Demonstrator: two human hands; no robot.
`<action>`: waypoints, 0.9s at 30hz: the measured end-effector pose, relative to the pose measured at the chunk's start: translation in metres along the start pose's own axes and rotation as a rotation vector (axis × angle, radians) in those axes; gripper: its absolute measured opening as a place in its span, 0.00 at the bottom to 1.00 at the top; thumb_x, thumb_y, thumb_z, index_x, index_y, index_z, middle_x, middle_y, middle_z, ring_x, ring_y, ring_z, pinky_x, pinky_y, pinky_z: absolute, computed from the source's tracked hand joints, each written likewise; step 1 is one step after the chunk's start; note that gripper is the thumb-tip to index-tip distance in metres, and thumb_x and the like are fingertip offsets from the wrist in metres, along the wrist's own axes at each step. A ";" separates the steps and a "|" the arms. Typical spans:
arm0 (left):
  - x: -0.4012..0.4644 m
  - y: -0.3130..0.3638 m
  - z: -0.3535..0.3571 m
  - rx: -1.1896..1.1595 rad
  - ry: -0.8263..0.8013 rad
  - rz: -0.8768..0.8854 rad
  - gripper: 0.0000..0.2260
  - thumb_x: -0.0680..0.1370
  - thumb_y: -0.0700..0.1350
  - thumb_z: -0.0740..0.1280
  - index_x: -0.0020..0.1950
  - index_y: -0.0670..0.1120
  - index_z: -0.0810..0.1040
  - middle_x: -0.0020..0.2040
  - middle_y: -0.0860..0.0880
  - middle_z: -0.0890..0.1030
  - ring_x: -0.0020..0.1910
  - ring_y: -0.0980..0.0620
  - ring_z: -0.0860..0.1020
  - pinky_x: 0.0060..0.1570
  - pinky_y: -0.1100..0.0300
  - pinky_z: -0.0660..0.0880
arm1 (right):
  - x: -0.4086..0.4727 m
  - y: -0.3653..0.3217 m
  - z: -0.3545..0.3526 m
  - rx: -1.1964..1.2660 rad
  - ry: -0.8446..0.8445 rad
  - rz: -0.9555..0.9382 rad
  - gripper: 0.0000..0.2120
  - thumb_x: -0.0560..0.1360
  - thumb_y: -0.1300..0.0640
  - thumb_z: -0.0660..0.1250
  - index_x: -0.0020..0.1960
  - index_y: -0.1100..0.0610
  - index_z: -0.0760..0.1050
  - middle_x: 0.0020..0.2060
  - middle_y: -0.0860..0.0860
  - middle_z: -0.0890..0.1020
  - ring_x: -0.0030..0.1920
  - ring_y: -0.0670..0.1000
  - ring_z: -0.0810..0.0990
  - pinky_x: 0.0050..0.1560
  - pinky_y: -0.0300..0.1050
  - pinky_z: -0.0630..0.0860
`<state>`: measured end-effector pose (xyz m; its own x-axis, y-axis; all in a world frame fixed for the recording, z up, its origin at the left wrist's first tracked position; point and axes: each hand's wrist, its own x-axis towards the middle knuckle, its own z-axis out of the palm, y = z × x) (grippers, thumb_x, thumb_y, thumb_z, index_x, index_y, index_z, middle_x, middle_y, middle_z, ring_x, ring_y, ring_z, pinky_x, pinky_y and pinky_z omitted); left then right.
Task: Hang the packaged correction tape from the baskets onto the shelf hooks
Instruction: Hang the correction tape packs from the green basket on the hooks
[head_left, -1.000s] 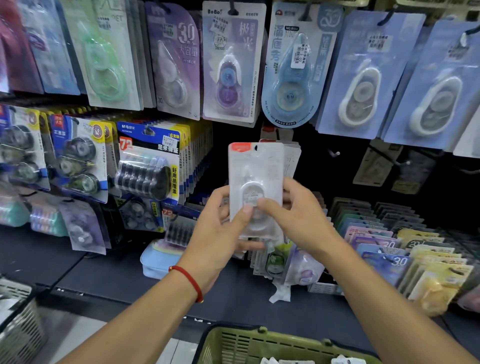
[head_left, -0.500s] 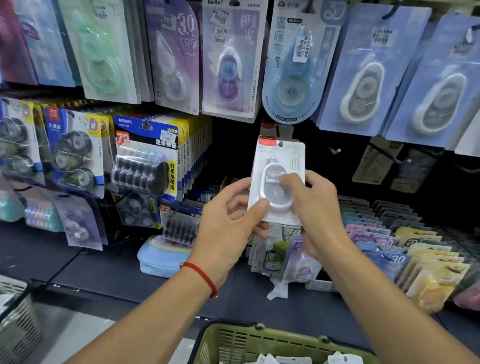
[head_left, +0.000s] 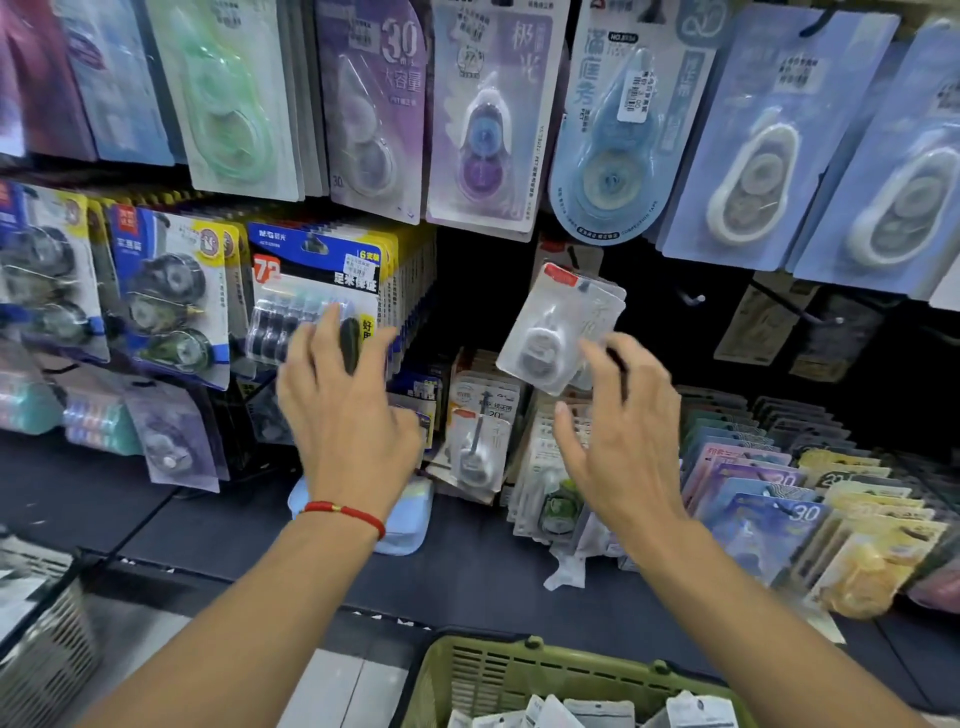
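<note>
White-backed correction tape pack (head_left: 558, 330) hangs tilted just above our right hand (head_left: 621, 441); left hand (head_left: 345, 410) farther off, both spread, holding nothing.

We hold both arms stretched forward. Our left hand (head_left: 345, 415) and right hand (head_left: 621, 441) are raised, backs toward us, fingers loosely spread and gripping nothing.
</note>
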<state>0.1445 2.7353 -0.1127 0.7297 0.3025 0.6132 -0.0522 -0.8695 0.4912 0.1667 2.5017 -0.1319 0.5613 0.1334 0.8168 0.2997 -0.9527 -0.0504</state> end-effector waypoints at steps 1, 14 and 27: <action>0.001 -0.006 -0.001 0.023 -0.024 -0.019 0.37 0.68 0.34 0.72 0.76 0.49 0.73 0.83 0.40 0.58 0.82 0.34 0.54 0.79 0.35 0.55 | 0.000 -0.003 0.005 -0.013 -0.031 -0.072 0.29 0.78 0.53 0.71 0.77 0.57 0.68 0.75 0.60 0.68 0.73 0.63 0.69 0.70 0.61 0.71; -0.003 -0.038 0.007 0.006 -0.206 0.030 0.41 0.72 0.36 0.74 0.83 0.51 0.64 0.87 0.47 0.44 0.85 0.40 0.43 0.80 0.40 0.56 | 0.065 0.013 0.071 -0.094 -0.489 -0.049 0.35 0.77 0.60 0.66 0.82 0.57 0.59 0.85 0.55 0.50 0.85 0.58 0.48 0.78 0.60 0.66; -0.037 -0.024 0.008 0.148 -0.362 0.317 0.34 0.73 0.37 0.71 0.79 0.48 0.70 0.85 0.44 0.55 0.83 0.36 0.51 0.78 0.38 0.60 | -0.024 0.033 0.002 0.180 -0.505 0.173 0.19 0.80 0.59 0.65 0.70 0.55 0.75 0.68 0.52 0.78 0.64 0.57 0.78 0.53 0.50 0.73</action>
<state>0.1244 2.7422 -0.1519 0.8848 -0.1172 0.4509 -0.2313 -0.9507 0.2068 0.1649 2.4675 -0.1539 0.9002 0.1360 0.4138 0.2728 -0.9167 -0.2921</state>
